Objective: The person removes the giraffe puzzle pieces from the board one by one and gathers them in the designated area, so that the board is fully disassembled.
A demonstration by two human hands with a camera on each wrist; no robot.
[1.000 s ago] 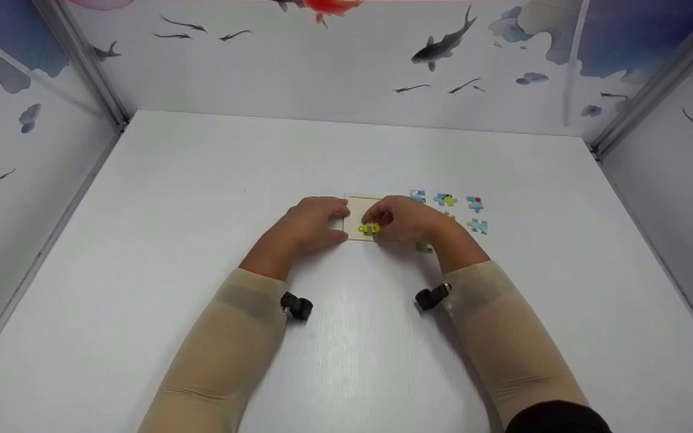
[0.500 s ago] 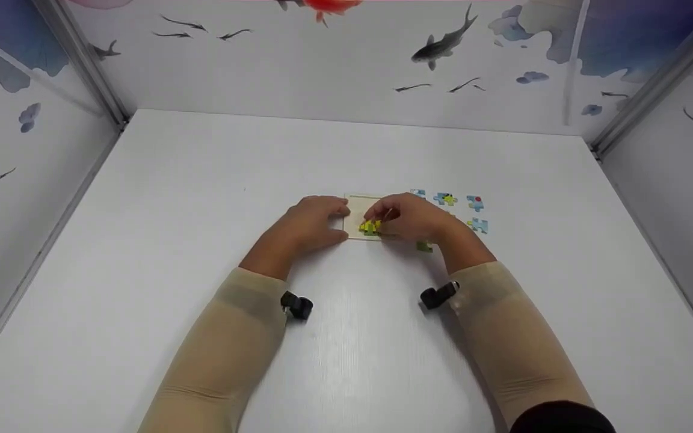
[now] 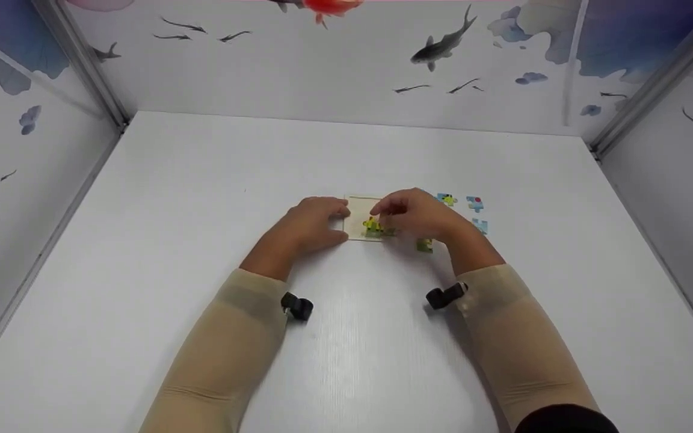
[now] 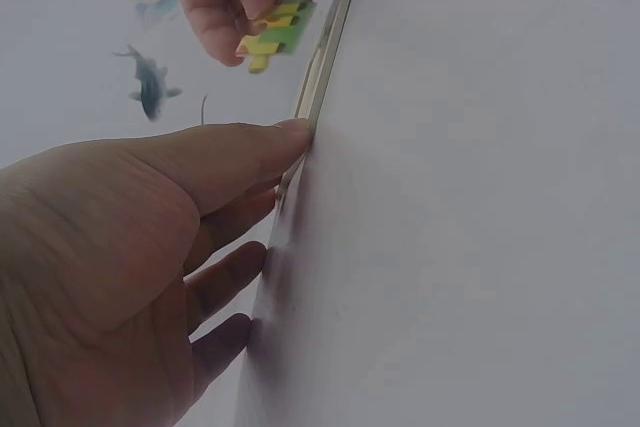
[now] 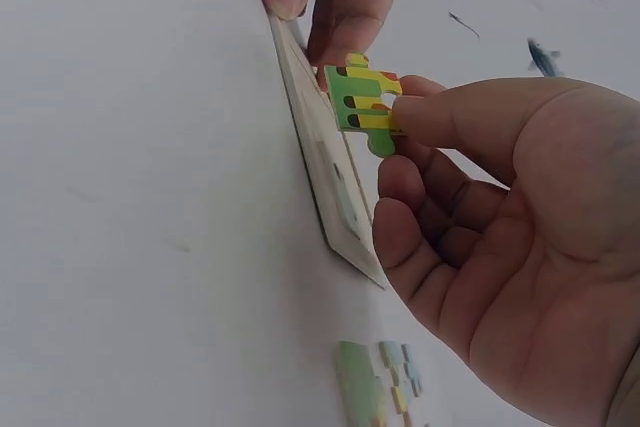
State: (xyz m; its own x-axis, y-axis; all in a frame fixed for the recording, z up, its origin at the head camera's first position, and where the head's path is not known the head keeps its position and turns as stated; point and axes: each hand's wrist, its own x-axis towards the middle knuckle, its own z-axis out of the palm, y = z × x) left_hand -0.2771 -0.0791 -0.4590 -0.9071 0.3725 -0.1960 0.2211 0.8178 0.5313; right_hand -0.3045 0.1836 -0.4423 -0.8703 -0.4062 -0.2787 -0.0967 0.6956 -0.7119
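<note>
My right hand (image 3: pixel 415 213) pinches a yellow and green jigsaw piece (image 5: pixel 362 102) between thumb and fingers, lifted over a shallow wooden puzzle tray (image 3: pixel 355 210). In the right wrist view the piece stands tilted, with dark-tipped yellow bars printed on green. My left hand (image 3: pixel 316 222) holds the tray's left edge; its thumb (image 4: pixel 270 147) lies at the near side and the other fingers stretch along behind. Another jigsaw piece (image 5: pixel 345 197) lies inside the tray near its right end, partly blurred. My right hand hides some of the tray in the head view.
Several loose jigsaw pieces lie on the white table (image 3: pixel 262 162) right of the tray, among them a blue one with a red dot (image 3: pixel 474 203), a blue and yellow one (image 3: pixel 447 199) and a green one (image 3: pixel 424 245). Printed panels (image 3: pixel 346 66) enclose the table.
My right hand has moved slightly right and away from me, and the piece it pinches has turned and shifted a little right. The left hand and the tray have stayed still.
</note>
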